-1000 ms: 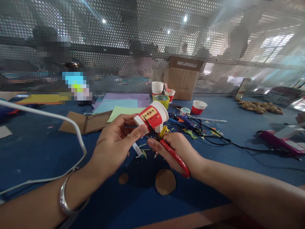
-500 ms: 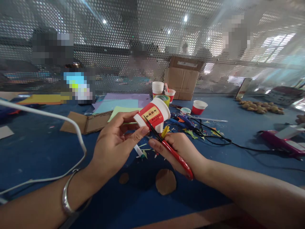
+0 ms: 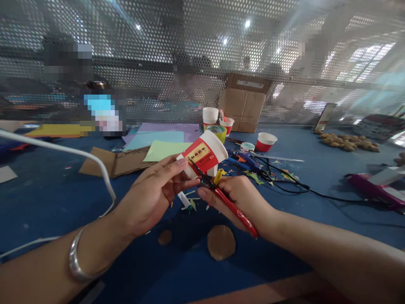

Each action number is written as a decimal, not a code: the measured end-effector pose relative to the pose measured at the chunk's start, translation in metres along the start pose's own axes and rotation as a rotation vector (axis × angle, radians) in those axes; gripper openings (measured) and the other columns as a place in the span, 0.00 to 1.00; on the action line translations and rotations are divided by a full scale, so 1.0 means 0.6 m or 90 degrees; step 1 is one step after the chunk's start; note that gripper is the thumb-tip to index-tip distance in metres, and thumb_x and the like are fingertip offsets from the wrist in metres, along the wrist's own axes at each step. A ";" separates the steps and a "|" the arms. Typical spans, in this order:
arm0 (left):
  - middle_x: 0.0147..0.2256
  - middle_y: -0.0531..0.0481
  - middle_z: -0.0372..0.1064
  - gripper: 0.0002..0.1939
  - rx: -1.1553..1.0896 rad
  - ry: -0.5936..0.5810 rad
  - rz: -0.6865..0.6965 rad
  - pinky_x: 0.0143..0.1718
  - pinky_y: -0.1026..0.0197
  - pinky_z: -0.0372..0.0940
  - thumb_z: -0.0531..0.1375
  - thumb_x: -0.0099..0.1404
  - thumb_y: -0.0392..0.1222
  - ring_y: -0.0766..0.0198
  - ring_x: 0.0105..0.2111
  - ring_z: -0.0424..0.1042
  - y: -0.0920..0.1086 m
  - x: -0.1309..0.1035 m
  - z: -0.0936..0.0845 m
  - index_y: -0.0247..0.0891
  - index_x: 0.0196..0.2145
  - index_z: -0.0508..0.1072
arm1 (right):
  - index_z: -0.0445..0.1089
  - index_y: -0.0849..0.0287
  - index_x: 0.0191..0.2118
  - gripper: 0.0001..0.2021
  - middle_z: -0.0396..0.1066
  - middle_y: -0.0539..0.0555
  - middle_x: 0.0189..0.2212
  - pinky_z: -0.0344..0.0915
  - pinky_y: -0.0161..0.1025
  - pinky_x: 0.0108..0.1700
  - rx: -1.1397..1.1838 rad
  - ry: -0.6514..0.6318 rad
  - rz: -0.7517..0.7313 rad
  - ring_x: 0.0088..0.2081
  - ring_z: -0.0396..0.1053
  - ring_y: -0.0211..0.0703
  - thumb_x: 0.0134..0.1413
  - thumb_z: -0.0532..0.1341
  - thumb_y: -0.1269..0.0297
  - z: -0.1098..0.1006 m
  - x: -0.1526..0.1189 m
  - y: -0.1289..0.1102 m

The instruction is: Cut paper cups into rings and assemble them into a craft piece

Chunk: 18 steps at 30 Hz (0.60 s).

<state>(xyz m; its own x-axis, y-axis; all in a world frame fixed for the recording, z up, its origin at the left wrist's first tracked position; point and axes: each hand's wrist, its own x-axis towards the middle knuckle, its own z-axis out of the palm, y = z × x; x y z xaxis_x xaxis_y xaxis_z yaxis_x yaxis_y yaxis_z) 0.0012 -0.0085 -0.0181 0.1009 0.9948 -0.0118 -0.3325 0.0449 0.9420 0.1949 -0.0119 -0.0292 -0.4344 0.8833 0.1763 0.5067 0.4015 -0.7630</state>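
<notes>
My left hand grips a red and white paper cup by its left end, thumb on the outer wall. The cup is tilted on its side, its wide white rim to the upper right. Red-handled scissors are in my right hand, fingers closed around the handles. Their dark blades reach up and left along the cup's near side; whether both blades touch it I cannot tell. Below on the table lie a large cardboard disc and a small one. A white marker lies behind my left fingers.
Paper scraps and a blue glue gun with a black cord lie beyond my right hand. Further back stand stacked cups, a red cup and a cardboard box. A white cable curves at left.
My left thumb has moved up and left along the cup, and the left wrist has shifted left. The cup has turned slightly. The scissors stay almost in place.
</notes>
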 end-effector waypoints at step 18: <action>0.55 0.47 0.80 0.13 0.114 -0.064 0.100 0.53 0.60 0.74 0.69 0.70 0.45 0.56 0.53 0.78 -0.010 0.000 -0.011 0.43 0.50 0.84 | 0.56 0.56 0.20 0.30 0.54 0.47 0.20 0.48 0.34 0.24 -0.017 0.028 0.024 0.23 0.49 0.34 0.62 0.62 0.38 -0.002 -0.002 0.007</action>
<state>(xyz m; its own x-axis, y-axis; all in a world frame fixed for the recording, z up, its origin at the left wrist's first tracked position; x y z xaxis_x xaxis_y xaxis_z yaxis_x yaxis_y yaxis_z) -0.0029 -0.0079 -0.0259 0.1563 0.9740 0.1639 -0.1816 -0.1348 0.9741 0.1986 -0.0111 -0.0320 -0.3822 0.9073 0.1754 0.5423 0.3738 -0.7524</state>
